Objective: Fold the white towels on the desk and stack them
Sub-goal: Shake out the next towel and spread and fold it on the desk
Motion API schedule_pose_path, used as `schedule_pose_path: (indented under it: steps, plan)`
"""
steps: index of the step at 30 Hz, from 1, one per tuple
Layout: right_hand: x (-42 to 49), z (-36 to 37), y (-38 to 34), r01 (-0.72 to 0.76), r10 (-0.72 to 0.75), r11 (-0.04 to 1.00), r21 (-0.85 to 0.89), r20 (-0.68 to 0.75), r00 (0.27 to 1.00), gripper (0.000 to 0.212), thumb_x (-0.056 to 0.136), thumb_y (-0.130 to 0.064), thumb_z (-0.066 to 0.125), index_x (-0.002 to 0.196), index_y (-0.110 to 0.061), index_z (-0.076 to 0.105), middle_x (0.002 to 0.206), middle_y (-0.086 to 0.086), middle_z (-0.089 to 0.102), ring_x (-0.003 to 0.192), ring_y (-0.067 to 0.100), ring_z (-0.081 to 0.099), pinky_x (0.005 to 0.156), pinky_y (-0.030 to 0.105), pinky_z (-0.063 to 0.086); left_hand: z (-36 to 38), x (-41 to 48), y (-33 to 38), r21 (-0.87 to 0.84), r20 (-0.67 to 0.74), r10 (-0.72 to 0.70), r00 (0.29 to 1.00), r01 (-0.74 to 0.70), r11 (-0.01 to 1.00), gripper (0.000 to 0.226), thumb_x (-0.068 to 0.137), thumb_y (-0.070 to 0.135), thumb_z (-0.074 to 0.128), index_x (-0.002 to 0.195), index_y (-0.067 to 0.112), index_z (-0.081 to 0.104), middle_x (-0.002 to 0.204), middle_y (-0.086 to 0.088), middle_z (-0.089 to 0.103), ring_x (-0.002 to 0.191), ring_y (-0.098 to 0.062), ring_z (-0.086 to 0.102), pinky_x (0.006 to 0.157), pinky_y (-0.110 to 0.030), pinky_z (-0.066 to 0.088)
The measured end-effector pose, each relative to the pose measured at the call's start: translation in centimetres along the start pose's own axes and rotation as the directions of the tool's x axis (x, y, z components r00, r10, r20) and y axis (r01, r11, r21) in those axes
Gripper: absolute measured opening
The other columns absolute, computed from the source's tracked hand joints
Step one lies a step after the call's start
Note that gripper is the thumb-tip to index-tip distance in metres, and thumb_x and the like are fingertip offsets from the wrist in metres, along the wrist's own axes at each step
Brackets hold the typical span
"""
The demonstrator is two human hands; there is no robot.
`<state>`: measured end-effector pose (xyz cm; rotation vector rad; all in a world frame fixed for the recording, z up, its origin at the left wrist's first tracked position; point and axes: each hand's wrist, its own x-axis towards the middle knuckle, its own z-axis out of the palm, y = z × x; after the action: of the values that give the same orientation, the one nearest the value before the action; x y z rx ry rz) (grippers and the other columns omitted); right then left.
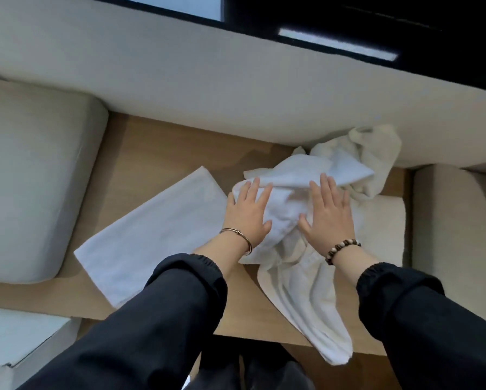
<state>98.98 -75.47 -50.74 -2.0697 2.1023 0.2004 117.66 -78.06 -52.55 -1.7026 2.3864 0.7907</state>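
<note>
Loose, crumpled white towel (289,209) sits mid-desk, slightly R of centre, bunched up. Its near end trails toward the person and hangs over the desk's front edge. L hand (247,215) and R hand (327,218) both lie flat on it, palms down, fingers straight and spread, nothing pinched: pressing, not gripping. L hand is on the towel's left part, R hand on its right part, w/ a bunched ridge of cloth between them.

Folded white towel (151,235) lies flat just left of the crumpled one, a long rectangle set diagonally; its near-right part is hidden under the L forearm. Behind-right, a cream towel (376,153) lies in a loose heap, touching the crumpled one and resting against the pale back wall (236,94). Beside the R hand is a flat cream pad (382,220); folded towel or cushion, can't tell. All of it is on a wooden desk (157,153).

Thin metal bangle (237,235) on L wrist, bead bracelet (343,250) on R wrist, dark sleeves (179,305). Grey cushion (33,178) at desk's left, another cushion (455,220) at right. White box (19,342) bottom-left.
</note>
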Motion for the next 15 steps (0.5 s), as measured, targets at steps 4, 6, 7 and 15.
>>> schedule_pose_path:
  steps: [4,6,7,15]
  plan:
    - [-0.6,0.1,4.9,-0.037,0.034,0.981,0.190,0.019,0.999,0.083,0.082,-0.033,0.061,0.150,-0.010,0.017,0.158,0.011,0.009,0.146,0.022,0.005,0.117,0.034,0.006,0.8,2.9,3.5,-0.184,0.152,-0.095,0.984,0.123,0.975,0.110,0.075,0.061,0.065,0.147,0.037,-0.014,0.158,0.001,-0.016,0.145,-0.024,-0.014,0.110,-0.061,0.011]
    - [-0.8,0.3,6.8,-0.016,0.015,0.932,0.363,0.007,1.000,0.088,0.079,-0.026,0.065,0.151,-0.015,0.015,0.158,0.007,0.010,0.146,0.014,0.003,0.117,0.028,0.008,1.4,4.2,4.3,-0.151,0.184,-0.076,0.980,0.105,0.983,0.122,0.066,0.065,0.071,0.145,0.039,-0.018,0.157,0.002,-0.017,0.144,-0.025,-0.017,0.109,-0.064,0.008]
    - [-0.9,0.5,7.5,-0.009,0.008,0.915,0.403,0.004,1.000,0.091,0.078,-0.027,0.066,0.151,-0.018,0.013,0.159,0.004,0.009,0.145,0.010,0.001,0.117,0.029,0.010,1.8,4.8,4.7,-0.120,0.186,-0.063,0.981,0.087,0.989,0.126,0.063,0.065,0.072,0.145,0.040,-0.019,0.158,0.002,-0.014,0.144,-0.025,-0.016,0.109,-0.064,0.008]
    - [-1.5,3.9,11.5,-0.116,0.002,0.974,0.195,0.502,0.865,0.110,0.072,-0.058,0.067,0.149,-0.033,-0.008,0.158,-0.003,-0.014,0.146,0.014,-0.007,0.114,0.052,0.009,2.6,7.4,5.7,-0.101,0.065,-0.021,0.998,0.027,0.994,0.069,0.086,0.016,0.055,0.147,0.028,0.025,0.127,-0.004,0.052,0.117,-0.025,0.045,0.076,-0.037,0.045]
